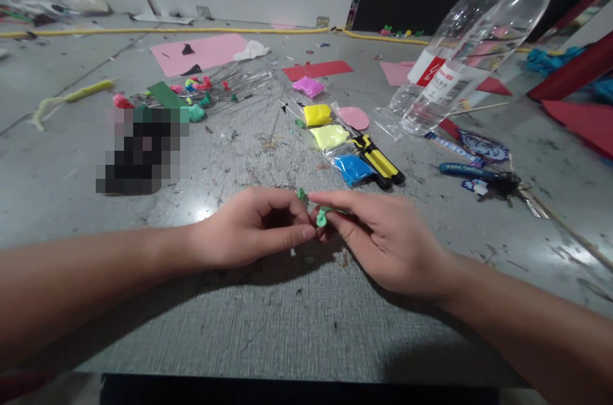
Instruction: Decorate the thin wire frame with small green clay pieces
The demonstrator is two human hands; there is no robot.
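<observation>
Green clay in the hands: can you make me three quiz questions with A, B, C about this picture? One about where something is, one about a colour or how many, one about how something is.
1. Where is the blue clay packet?
A. Beyond the hands, beside the yellow-and-black tool
B. Inside a bottle
C. On the pink paper

2. How many clear plastic bottles are on the table?
A. None
B. Two
C. Five

3. How is the green clay held?
A. Lying alone
B. Under a bottle
C. Pinched between fingertips of the left hand and right hand

Answers: 1 A, it lies past the hands next to the tool. 2 B, two stand together at upper right. 3 C, both hands' fingertips meet on it.
</observation>
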